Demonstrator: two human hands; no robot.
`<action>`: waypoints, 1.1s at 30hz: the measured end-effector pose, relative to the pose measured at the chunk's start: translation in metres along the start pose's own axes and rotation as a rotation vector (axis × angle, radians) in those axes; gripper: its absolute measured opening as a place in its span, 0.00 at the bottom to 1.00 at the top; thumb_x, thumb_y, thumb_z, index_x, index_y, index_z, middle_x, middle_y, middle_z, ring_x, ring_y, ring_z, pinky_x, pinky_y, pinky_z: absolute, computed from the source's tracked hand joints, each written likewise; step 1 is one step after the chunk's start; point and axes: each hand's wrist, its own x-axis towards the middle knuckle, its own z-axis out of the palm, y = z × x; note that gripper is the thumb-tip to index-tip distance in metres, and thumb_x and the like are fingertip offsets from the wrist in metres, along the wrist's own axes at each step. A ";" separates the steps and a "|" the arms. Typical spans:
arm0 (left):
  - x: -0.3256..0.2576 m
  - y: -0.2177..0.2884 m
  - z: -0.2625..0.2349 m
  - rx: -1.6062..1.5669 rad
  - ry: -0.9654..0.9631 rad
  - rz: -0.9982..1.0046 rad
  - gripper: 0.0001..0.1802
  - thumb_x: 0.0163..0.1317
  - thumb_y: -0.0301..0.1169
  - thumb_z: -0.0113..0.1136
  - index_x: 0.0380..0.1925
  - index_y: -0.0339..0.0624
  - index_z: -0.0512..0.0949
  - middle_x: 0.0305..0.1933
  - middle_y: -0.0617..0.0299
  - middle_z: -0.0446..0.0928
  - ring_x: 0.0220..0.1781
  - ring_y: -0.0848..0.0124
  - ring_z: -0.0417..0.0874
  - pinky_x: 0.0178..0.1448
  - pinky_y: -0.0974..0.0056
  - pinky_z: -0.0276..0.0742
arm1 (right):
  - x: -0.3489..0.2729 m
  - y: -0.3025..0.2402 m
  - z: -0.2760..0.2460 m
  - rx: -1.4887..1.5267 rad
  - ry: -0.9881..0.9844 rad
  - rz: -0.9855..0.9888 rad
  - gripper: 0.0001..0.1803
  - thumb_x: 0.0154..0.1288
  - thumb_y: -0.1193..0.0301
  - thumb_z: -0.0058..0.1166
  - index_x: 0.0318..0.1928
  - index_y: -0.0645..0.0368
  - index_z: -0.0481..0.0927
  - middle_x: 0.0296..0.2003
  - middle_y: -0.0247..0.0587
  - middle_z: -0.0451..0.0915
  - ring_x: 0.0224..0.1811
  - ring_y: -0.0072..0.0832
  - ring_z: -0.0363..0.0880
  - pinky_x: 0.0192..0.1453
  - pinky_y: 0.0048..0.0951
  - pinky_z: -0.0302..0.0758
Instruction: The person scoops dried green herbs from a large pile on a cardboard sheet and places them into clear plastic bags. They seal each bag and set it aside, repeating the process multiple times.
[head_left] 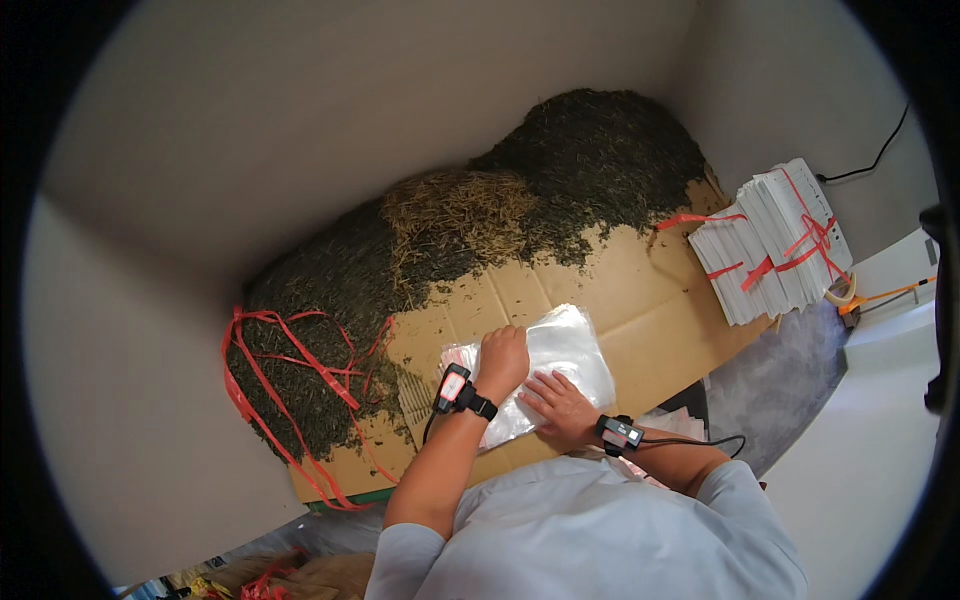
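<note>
A stack of clear, shiny plastic bags (pixel 568 347) lies on a flattened cardboard sheet (pixel 640 300) in front of me. My left hand (pixel 503 360) is closed in a fist on the left part of the stack; whatever its fingers hold, if anything, is hidden. Flat on the lower middle of the bags rests my right hand (pixel 562 405), fingers spread and holding nothing. Both wrists carry a strapped device with a cable.
Dark dried leaves (pixel 610 150) are heaped along the back wall, with a paler brown patch (pixel 460 220) among them. Loose red plastic ribbon (pixel 300 365) lies at left. White flat bundles (pixel 765 245) tied with red ribbon stand at right, near a black cable (pixel 870 170).
</note>
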 end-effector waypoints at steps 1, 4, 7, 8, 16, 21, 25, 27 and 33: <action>-0.002 0.000 0.000 -0.011 0.020 0.015 0.09 0.52 0.25 0.50 0.33 0.36 0.77 0.32 0.52 0.76 0.38 0.56 0.78 0.46 0.54 0.70 | -0.001 -0.002 -0.001 0.011 -0.012 0.014 0.40 0.48 0.61 0.62 0.64 0.55 0.63 0.64 0.49 0.60 0.70 0.45 0.53 0.72 0.51 0.49; -0.005 -0.002 -0.001 -0.019 0.044 0.033 0.10 0.52 0.25 0.51 0.35 0.35 0.76 0.33 0.52 0.76 0.40 0.56 0.77 0.47 0.54 0.70 | -0.004 -0.005 -0.008 0.063 -0.040 0.024 0.39 0.50 0.60 0.61 0.63 0.56 0.64 0.64 0.49 0.61 0.70 0.46 0.53 0.72 0.51 0.48; -0.006 -0.005 -0.007 -0.032 0.062 0.033 0.11 0.52 0.26 0.52 0.37 0.36 0.76 0.37 0.51 0.76 0.43 0.56 0.76 0.49 0.54 0.69 | 0.007 0.006 -0.022 0.125 0.070 0.002 0.36 0.52 0.59 0.59 0.61 0.57 0.66 0.63 0.51 0.62 0.69 0.47 0.55 0.71 0.52 0.50; -0.007 -0.006 -0.009 -0.040 0.071 0.031 0.11 0.52 0.26 0.52 0.37 0.36 0.75 0.38 0.51 0.76 0.44 0.56 0.76 0.50 0.54 0.69 | 0.012 0.013 -0.027 0.137 0.146 -0.022 0.35 0.52 0.58 0.59 0.60 0.58 0.67 0.63 0.51 0.62 0.68 0.48 0.55 0.70 0.53 0.51; -0.005 -0.041 -0.003 -0.359 -0.035 -0.024 0.13 0.54 0.26 0.52 0.39 0.32 0.76 0.41 0.47 0.77 0.47 0.50 0.75 0.54 0.53 0.70 | 0.134 0.103 -0.024 0.468 -0.133 0.281 0.16 0.54 0.77 0.48 0.45 0.63 0.80 0.41 0.47 0.80 0.48 0.39 0.77 0.50 0.32 0.74; 0.010 -0.102 -0.034 -1.196 -0.037 -0.749 0.21 0.65 0.28 0.48 0.57 0.34 0.70 0.55 0.60 0.75 0.59 0.71 0.71 0.64 0.63 0.63 | 0.185 0.146 -0.040 0.765 0.055 0.487 0.18 0.58 0.78 0.42 0.48 0.64 0.79 0.49 0.45 0.79 0.53 0.35 0.75 0.56 0.29 0.71; 0.005 -0.116 -0.063 -1.380 0.205 -0.775 0.21 0.66 0.26 0.45 0.58 0.33 0.67 0.57 0.53 0.74 0.58 0.66 0.75 0.61 0.63 0.70 | 0.191 0.158 -0.058 1.103 0.513 0.457 0.19 0.60 0.81 0.41 0.51 0.63 0.77 0.47 0.43 0.79 0.51 0.31 0.76 0.58 0.29 0.71; 0.005 -0.112 -0.063 -1.443 0.187 -0.716 0.19 0.67 0.26 0.44 0.57 0.33 0.67 0.53 0.51 0.75 0.54 0.64 0.78 0.53 0.69 0.76 | 0.182 0.149 -0.055 1.231 0.046 0.511 0.17 0.61 0.80 0.42 0.49 0.63 0.78 0.43 0.40 0.80 0.46 0.28 0.79 0.54 0.28 0.74; 0.007 -0.128 -0.052 -1.222 0.306 -0.874 0.19 0.67 0.29 0.48 0.55 0.33 0.68 0.49 0.52 0.76 0.43 0.69 0.79 0.46 0.69 0.77 | 0.170 0.162 -0.050 0.719 0.427 0.557 0.15 0.60 0.80 0.44 0.46 0.62 0.79 0.42 0.40 0.81 0.46 0.30 0.79 0.52 0.28 0.76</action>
